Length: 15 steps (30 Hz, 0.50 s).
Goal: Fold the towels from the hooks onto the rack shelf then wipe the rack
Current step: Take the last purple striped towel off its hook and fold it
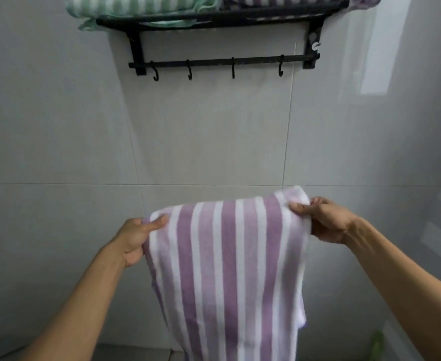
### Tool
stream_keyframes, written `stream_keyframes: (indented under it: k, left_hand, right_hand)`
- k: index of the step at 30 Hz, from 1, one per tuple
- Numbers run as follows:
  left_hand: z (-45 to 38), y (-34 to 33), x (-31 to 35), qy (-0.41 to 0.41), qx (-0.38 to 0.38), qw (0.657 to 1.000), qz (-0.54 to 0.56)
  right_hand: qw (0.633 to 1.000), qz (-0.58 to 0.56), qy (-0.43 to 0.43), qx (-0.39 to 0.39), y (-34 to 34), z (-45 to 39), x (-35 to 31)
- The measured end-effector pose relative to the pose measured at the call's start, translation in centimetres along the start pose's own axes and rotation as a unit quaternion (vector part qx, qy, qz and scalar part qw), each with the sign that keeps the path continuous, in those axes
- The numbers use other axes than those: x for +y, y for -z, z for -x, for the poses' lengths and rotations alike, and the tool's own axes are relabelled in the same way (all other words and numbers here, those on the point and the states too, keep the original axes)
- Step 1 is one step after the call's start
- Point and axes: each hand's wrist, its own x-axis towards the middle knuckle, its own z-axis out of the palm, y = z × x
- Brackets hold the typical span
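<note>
Four hooks [189,73] hang bare from the black rack [224,18] on a pale tiled wall [57,126]. Below it, the purple striped towel [227,269] hangs between both hands: the left hand [136,238] pinches one top corner, the right hand [323,220] the other, thumbs on top. Two folded towels lie on the shelf, a green one [136,5] and a purple one [292,1].

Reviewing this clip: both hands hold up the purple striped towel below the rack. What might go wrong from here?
The purple striped towel is held only at its top corners by the left hand and right hand; a slip would probably drop it. The shelf already holds a green towel and another purple one, so stacking may dislodge them.
</note>
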Motion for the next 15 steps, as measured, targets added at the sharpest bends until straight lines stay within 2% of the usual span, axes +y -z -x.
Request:
stream_keyframes:
  k: [1,3,5,7,9,11,13,15]
  left_hand:
    - [-0.2,0.0,0.8,-0.018,0.021,0.999,0.030]
    - [-0.8,0.0,3.1,-0.061,-0.023,0.995,0.081]
    - [-0.5,0.5,3.3,-0.046,-0.087,0.995,0.028]
    - [0.0,0.5,2.1,-0.021,-0.052,0.997,-0.048]
    - [0.0,0.9,1.9,-0.032,-0.002,0.999,0.021]
    - [-0.2,1.4,2.8,-0.051,-0.045,0.992,0.108]
    - [0.3,1.6,2.6,-0.034,-0.095,0.994,0.050]
    - [0.8,1.6,1.2,-0.011,-0.047,0.999,-0.024]
  right_hand:
    - [0.999,-0.043,0.020,0.011,0.1,-0.1,-0.2]
    - [0.996,-0.088,0.018,-0.001,-0.2,0.0,-1.1]
    - [1.000,-0.019,-0.011,-0.018,-0.6,0.1,-0.8]
    - [1.000,0.023,-0.008,-0.006,-0.6,0.1,-0.7]
    - [1.000,-0.002,0.020,0.014,-0.4,-0.2,-1.1]
    - [0.998,-0.057,0.020,0.006,-0.3,-0.3,-1.6]
    - [0.999,-0.029,-0.010,-0.015,-0.3,-0.1,-1.2]
    - [1.000,0.011,-0.022,-0.009,-0.6,0.1,-0.3]
